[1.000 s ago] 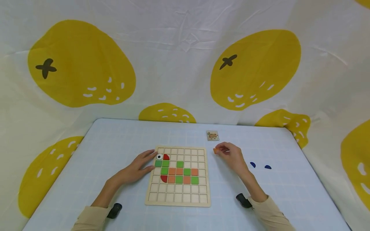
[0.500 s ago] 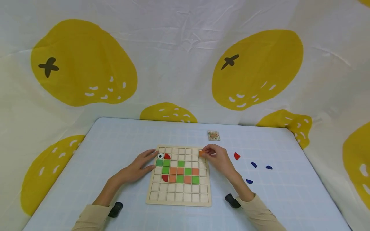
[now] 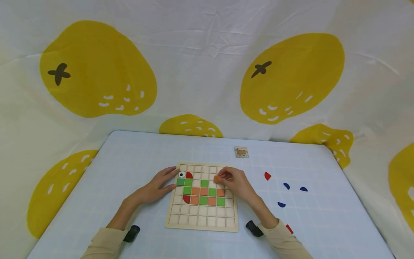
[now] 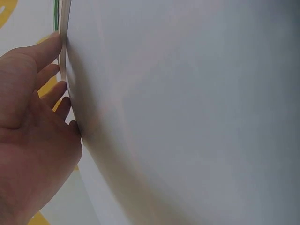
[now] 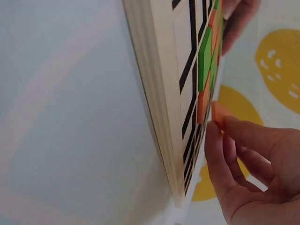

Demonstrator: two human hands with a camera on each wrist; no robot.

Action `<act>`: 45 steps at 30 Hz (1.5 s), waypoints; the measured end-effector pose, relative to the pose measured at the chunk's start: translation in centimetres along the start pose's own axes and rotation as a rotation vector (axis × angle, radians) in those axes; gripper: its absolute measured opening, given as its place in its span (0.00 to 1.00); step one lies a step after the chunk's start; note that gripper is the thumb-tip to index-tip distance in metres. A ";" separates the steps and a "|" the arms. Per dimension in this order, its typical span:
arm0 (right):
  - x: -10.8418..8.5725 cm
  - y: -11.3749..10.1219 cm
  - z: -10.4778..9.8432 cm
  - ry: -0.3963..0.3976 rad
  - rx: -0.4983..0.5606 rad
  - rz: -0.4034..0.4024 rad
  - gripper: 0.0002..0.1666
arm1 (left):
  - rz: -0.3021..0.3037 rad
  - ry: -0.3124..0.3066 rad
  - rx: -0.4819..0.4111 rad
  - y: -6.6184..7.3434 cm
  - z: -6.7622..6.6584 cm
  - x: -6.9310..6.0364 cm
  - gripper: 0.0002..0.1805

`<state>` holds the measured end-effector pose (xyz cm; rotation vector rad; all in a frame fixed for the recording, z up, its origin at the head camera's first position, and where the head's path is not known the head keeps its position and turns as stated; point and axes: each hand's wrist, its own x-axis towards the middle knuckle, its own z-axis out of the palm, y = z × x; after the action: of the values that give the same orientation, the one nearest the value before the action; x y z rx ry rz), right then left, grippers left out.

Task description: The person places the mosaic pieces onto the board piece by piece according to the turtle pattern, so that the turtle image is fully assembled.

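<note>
A wooden grid board (image 3: 202,220) lies on the table with square green tiles (image 3: 203,201) and orange tiles (image 3: 195,200) in its cells. Two red quarter-circle pieces (image 3: 186,199) and a round eye piece (image 3: 182,175) also sit in it. Over the board's right part, my right hand (image 3: 236,182) pinches an orange tile (image 3: 216,178) between thumb and fingertips. In the right wrist view that held tile (image 5: 218,112) is tilted near the grid's surface. My left hand (image 3: 154,186) rests against the board's left edge, fingers extended; in the left wrist view its thumb (image 4: 49,49) touches the edge.
A small picture card (image 3: 241,152) lies behind the board. To the right are a red quarter-circle (image 3: 267,176) and loose blue half-circles (image 3: 286,186). Another red piece (image 3: 289,228) shows partly beside the right sleeve (image 3: 284,239).
My right hand has carried the orange tile leftward from beside the board to over its cells. Red and blue pieces its arm covered now show. The left hand stays at the edge.
</note>
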<state>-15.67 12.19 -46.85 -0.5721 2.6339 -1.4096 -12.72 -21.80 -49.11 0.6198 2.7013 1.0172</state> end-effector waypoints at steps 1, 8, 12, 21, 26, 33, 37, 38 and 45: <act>0.0 0.0 0.1 -0.009 0.003 0.002 0.06 | 0.002 -0.002 -0.002 0.0 0.0 0.1 0.34; -0.1 -0.1 0.4 -0.085 -0.002 0.004 0.04 | 0.006 -0.003 0.006 0.2 0.1 0.3 0.34; 0.0 -0.1 0.5 -0.106 -0.024 -0.018 0.04 | 0.003 -0.004 0.003 0.3 0.0 0.4 0.34; 0.4 0.2 1.0 -0.131 -0.050 -0.048 0.04 | -0.013 -0.002 0.002 0.3 0.0 0.3 0.35; 0.5 0.0 1.1 -0.139 -0.038 -0.059 0.03 | -0.004 0.001 -0.009 0.1 0.0 0.1 0.35; 0.1 0.0 0.4 -0.141 -0.052 -0.047 0.05 | -0.009 -0.008 -0.017 0.1 0.0 0.1 0.35; -0.2 0.3 -0.3 -0.102 -0.064 -0.058 0.07 | -0.010 -0.004 -0.015 0.2 -0.1 0.0 0.35; -0.3 0.4 -0.5 -0.087 -0.072 -0.065 0.07 | -0.010 -0.003 -0.013 0.2 -0.1 0.0 0.35; -0.7 1.6 -2.3 -0.020 -0.114 -0.064 0.07 | -0.014 0.000 -0.011 0.3 -0.1 0.0 0.35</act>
<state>-16.02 15.02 -46.92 -0.6844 2.7166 -1.2694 -12.61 -21.64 -48.83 0.5980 2.6938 1.0283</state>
